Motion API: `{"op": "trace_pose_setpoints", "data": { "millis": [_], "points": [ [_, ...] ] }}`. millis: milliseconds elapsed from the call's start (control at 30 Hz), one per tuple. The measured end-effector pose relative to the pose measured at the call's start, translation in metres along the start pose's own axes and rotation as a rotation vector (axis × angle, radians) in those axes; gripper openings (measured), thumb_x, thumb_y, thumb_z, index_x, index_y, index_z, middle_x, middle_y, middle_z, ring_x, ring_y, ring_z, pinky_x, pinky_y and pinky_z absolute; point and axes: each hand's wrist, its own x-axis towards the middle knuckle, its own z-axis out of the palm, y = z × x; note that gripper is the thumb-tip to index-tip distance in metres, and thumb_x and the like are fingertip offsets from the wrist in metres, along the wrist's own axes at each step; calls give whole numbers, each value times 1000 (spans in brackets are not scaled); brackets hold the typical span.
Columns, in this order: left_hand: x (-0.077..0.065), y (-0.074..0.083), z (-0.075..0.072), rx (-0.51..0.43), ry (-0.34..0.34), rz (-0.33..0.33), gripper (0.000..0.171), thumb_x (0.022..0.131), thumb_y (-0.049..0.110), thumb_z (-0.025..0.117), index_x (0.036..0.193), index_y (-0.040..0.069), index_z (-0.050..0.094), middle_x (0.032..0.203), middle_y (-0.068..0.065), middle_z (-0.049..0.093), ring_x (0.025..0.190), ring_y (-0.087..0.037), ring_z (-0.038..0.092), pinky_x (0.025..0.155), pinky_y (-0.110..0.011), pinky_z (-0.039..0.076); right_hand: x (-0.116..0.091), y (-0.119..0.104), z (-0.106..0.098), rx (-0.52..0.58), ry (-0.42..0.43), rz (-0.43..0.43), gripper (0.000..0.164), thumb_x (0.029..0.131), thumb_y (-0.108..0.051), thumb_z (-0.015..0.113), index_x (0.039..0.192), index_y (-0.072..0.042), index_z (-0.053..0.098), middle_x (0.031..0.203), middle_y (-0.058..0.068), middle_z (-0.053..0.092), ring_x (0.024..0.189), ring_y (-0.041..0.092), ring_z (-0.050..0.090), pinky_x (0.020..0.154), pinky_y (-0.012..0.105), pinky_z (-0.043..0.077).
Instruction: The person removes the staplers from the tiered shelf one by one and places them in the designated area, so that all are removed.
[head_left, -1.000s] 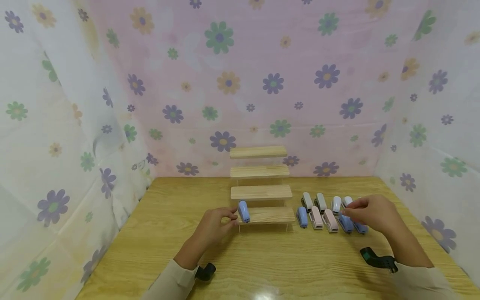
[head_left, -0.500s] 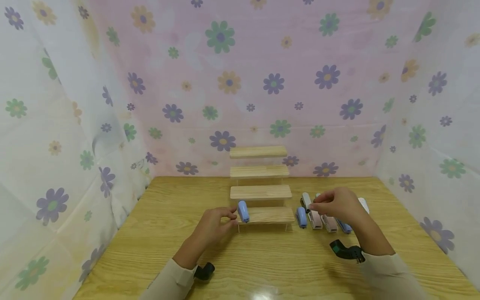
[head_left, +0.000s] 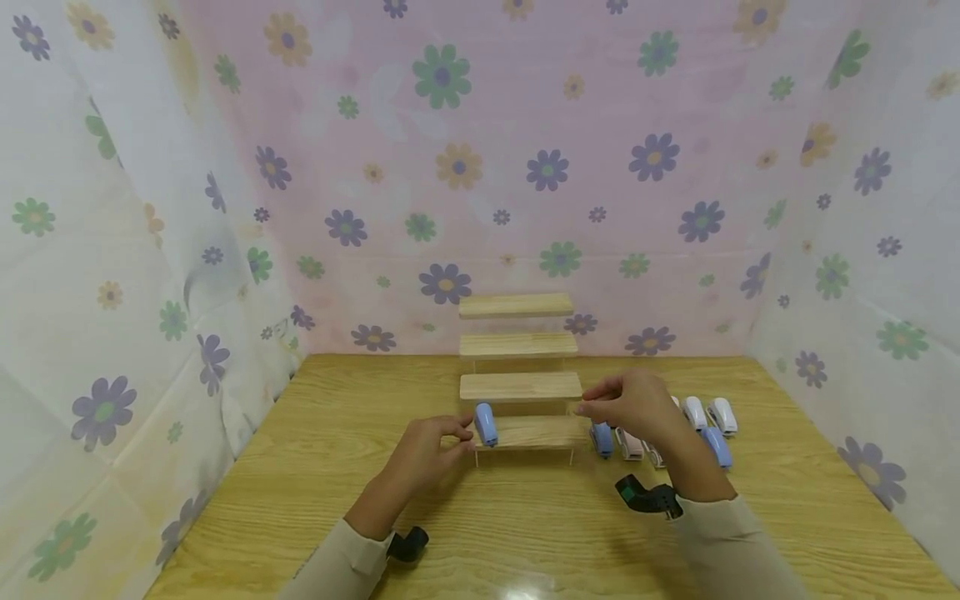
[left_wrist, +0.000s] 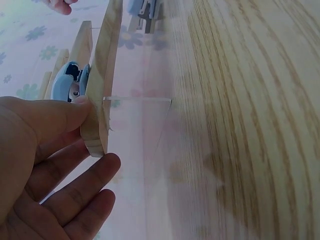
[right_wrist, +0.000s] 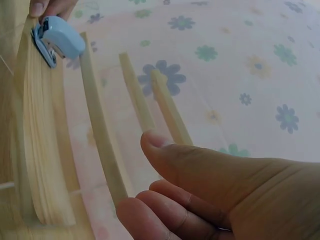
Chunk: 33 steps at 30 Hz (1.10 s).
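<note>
A light wooden four-step display rack stands mid-table. My left hand (head_left: 422, 457) pinches the left end of its lowest board (head_left: 542, 431), thumb on top and fingers underneath in the left wrist view. Next to that thumb, a small blue stapler (head_left: 486, 424) sits on the board. My right hand (head_left: 633, 410) is by the right end of the second board (head_left: 521, 386); thumb and fingers stand apart with nothing held between them. In the right wrist view, this board (right_wrist: 102, 130) reaches close to the fingertips; contact is unclear.
Right of the rack are several small staplers, partly hidden behind my right hand: a blue stapler (head_left: 602, 439), a pink stapler (head_left: 630, 444), a white stapler (head_left: 722, 415) and another blue stapler (head_left: 717, 447). Flowered cloth (head_left: 510, 150) encloses the wooden table (head_left: 525, 517).
My right hand has moved left from over the right-hand staplers to the rack's right side, uncovering the far-right staplers. The left hand and the stapler on the rack have stayed put.
</note>
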Motion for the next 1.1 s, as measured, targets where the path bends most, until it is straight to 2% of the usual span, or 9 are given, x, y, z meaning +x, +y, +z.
{"op": "trace_pose_setpoints", "data": {
  "millis": [167, 367, 567, 767, 1000, 1100],
  "points": [
    [0, 0, 0, 5, -2, -3, 15, 97, 22, 75, 106, 11, 81, 138, -2, 68, 126, -27, 66, 103, -46, 54, 4, -4, 12, 17, 1, -34, 39, 86, -42, 85, 110, -12, 79, 94, 3, 78, 87, 28, 76, 77, 44, 63],
    [0, 1, 0, 2, -6, -14, 18, 97, 23, 75, 107, 9, 80, 139, -1, 68, 128, -27, 65, 105, -47, 53, 6, -11, 30, -38, 45, -111, 46, 83, -49, 85, 114, -16, 79, 98, -2, 78, 91, 17, 72, 79, 38, 60],
    [0, 2, 0, 1, -11, -25, 18, 98, 23, 74, 108, 9, 80, 139, 0, 68, 128, -28, 65, 105, -47, 53, 8, -17, 49, -36, 72, -154, 45, 83, -46, 86, 115, -15, 79, 94, -6, 77, 87, 13, 71, 77, 36, 59],
    [0, 1, 0, 7, -10, -26, 18, 98, 23, 74, 107, 9, 80, 139, -2, 68, 127, -28, 65, 105, -48, 53, 11, -20, 74, 20, 71, -144, 44, 83, -43, 88, 115, -15, 79, 93, -8, 75, 83, 11, 70, 74, 33, 58],
    [1, 2, 0, 4, -16, -28, 16, 97, 22, 74, 107, 10, 80, 140, -2, 67, 128, -28, 65, 105, -49, 52, 11, -28, 103, 45, 79, -143, 33, 83, -37, 89, 109, -21, 79, 97, -8, 76, 84, 11, 70, 71, 32, 59],
    [1, 1, 0, 10, -18, -28, 17, 98, 22, 74, 107, 10, 80, 140, -2, 67, 128, -28, 65, 105, -48, 53, 12, -29, 114, 60, 76, -156, 36, 82, -36, 89, 112, -18, 78, 100, -5, 77, 84, 11, 70, 71, 31, 59]
  ]
}}
